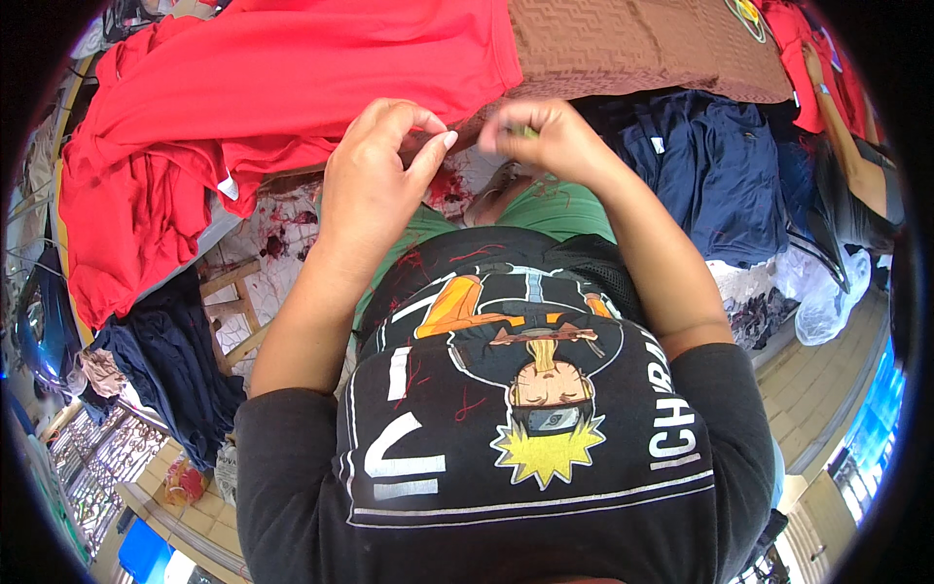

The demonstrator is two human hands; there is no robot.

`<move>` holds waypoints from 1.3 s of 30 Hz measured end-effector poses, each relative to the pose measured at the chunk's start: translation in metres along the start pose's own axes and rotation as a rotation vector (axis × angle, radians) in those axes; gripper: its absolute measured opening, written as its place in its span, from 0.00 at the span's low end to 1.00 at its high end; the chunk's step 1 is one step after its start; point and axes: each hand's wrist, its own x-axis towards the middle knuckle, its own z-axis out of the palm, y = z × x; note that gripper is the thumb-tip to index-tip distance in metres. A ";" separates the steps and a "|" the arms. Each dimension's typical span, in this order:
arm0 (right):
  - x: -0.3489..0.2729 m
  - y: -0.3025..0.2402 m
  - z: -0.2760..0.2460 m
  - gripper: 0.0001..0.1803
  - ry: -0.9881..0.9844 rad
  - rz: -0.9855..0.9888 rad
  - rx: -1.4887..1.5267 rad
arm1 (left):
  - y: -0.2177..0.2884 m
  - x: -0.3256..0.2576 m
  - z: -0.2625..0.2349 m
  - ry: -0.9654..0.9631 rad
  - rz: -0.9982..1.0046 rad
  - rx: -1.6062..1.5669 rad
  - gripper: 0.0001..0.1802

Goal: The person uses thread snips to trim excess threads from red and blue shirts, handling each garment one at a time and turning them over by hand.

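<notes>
Shirt, red cloth ahead; right hand grips greenish item, left hand: grip unclear.

Our left forearm and right forearm reach forward, angling inward. Our left hand curls, its thumb close to the index finger; just apart, our right hand is blurred, its fingers bent inward.

Narrow gap open between left hand and right hand. Red garment obstructs ahead and left; brown patterned cloth, ahead and right; navy garment, right of the right hand. Passage back over the black T-shirt: unobstructed.
</notes>
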 end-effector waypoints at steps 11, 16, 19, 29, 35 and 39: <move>-0.037 -0.009 -0.038 0.20 0.061 -0.122 -0.552 | -0.003 0.003 0.025 0.117 0.156 0.268 0.11; -0.028 -0.013 -0.028 0.23 0.389 -0.137 -0.448 | -0.009 0.010 0.037 0.132 0.162 0.308 0.11; -0.003 -0.002 -0.016 0.23 0.509 -0.143 -0.268 | -0.009 0.010 0.038 0.104 0.149 0.284 0.09; -0.030 -0.004 -0.017 0.07 0.348 -0.189 -0.222 | -0.014 0.006 0.029 0.107 0.132 0.190 0.07; -0.048 -0.015 -0.014 0.07 0.274 -0.053 -0.260 | -0.017 0.004 0.027 0.050 0.073 0.146 0.06; -0.045 -0.014 -0.013 0.10 0.388 -0.198 -0.439 | -0.017 0.003 0.026 0.026 0.047 0.044 0.06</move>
